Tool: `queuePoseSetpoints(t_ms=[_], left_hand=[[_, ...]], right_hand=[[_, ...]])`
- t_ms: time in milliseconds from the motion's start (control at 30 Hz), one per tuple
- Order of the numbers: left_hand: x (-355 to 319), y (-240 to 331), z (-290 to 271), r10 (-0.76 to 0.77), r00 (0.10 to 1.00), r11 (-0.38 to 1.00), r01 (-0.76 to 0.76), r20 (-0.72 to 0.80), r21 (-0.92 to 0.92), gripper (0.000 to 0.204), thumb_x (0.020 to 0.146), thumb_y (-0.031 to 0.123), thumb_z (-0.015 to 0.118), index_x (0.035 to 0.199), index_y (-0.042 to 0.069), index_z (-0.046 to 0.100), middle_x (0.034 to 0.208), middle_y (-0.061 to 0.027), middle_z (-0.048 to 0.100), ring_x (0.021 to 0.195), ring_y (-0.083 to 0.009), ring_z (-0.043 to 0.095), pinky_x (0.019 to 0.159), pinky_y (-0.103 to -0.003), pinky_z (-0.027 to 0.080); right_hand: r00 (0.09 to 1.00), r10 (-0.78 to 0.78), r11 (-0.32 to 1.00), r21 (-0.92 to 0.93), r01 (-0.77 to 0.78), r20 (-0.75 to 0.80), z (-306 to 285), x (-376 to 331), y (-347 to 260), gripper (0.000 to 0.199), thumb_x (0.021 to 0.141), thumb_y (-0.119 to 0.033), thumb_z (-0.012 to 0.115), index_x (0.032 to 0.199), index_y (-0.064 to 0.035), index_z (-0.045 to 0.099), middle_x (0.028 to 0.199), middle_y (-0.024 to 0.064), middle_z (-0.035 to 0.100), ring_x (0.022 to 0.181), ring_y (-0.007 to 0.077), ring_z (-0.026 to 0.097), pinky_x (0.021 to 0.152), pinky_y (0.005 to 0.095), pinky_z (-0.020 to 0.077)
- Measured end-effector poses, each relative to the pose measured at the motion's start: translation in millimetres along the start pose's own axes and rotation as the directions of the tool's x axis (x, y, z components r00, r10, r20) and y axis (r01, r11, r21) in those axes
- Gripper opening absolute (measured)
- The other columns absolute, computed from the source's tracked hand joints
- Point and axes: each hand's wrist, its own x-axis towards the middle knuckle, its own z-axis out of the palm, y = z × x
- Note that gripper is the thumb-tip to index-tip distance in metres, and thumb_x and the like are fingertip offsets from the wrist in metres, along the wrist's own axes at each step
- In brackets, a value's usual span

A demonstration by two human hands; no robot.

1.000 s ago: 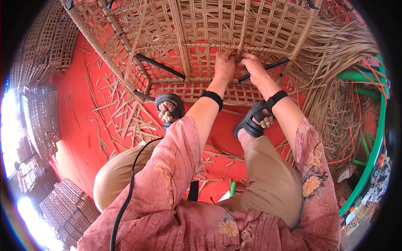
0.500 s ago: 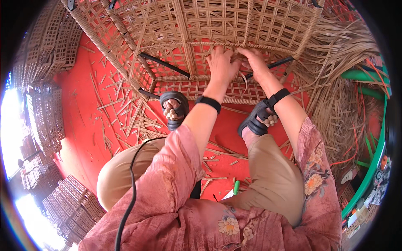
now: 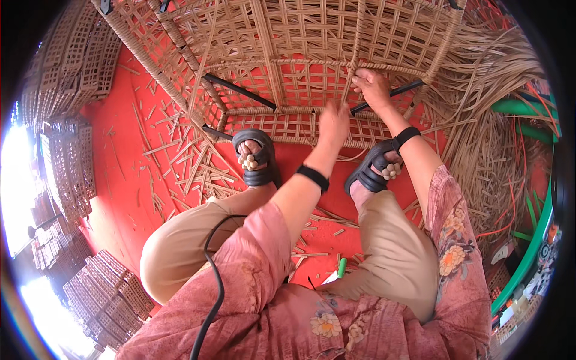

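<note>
A large woven basket frame of tan strips, with wrapped ribs and black metal bars, stands before me between and beyond my feet. My left hand, slightly blurred, is closed on a thin tan weaving strip that runs up to a wrapped rib. Just to the right, my right hand has its fingers curled against the basket where that rib meets the cross rod. Part of its fingertips is hidden by the weave and the hand itself.
Loose tan strips lie in a thick pile at the right, beside a green tube frame. Short cut pieces litter the red floor. Stacked woven panels line the left. My sandalled feet flank the basket's near edge.
My left hand has come down toward me from the cross rod, drawing the strip taut. My right hand stays near the rib, its fingers now more curled.
</note>
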Motion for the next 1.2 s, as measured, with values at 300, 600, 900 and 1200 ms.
queuePoseSetpoints(t_ms=[300,600,900,1200], left_hand=[[86,-3,-2,0.198,0.978,0.919,-0.209,-0.069,-0.334,0.023,0.084,0.01,0.061,0.103,-0.003,0.059,0.09,-0.0078,0.063,0.082,-0.0149,0.059,0.073,-0.028,0.047],[98,22,-29,0.132,0.892,0.991,-0.103,0.431,-0.091,0.028,0.078,0.005,0.061,0.107,0.005,0.061,0.083,-0.005,0.062,0.076,-0.0155,0.058,0.066,-0.027,0.045],[71,66,-43,0.167,0.928,0.717,-0.346,0.332,0.605,0.039,0.082,0.026,0.057,0.118,0.012,0.056,0.108,-0.0184,0.062,0.103,-0.032,0.06,0.084,-0.043,0.047],[8,55,-39,-0.092,0.92,0.711,-0.208,0.381,0.672,0.039,0.085,0.042,0.055,0.102,0.009,0.065,0.109,-0.0197,0.06,0.099,-0.0342,0.061,0.084,-0.045,0.049]], right_hand=[[0.961,0.225,0.842,0.464,-0.275,0.161,6,-3,-3,0.027,0.09,-0.011,0.056,0.113,0.0023,0.057,0.105,0.0086,0.062,0.086,0.0173,0.064,0.074,0.0298,0.0545],[0.895,0.415,0.894,0.257,-0.368,-0.161,19,-8,-9,0.013,0.088,-0.01,0.056,0.092,0.0011,0.062,0.074,0.0071,0.066,0.058,0.015,0.064,0.047,0.0245,0.0499],[0.959,0.248,0.922,-0.271,-0.276,-0.134,3,-2,10,0.024,0.084,-0.021,0.058,0.09,-0.0004,0.068,0.078,0.0107,0.068,0.068,0.0217,0.066,0.058,0.0316,0.051],[0.994,-0.106,0.876,-0.477,0.076,-0.035,16,-20,-37,0.028,0.079,-0.024,0.061,0.09,0.0009,0.062,0.079,0.0181,0.065,0.077,0.033,0.064,0.07,0.0426,0.049]])
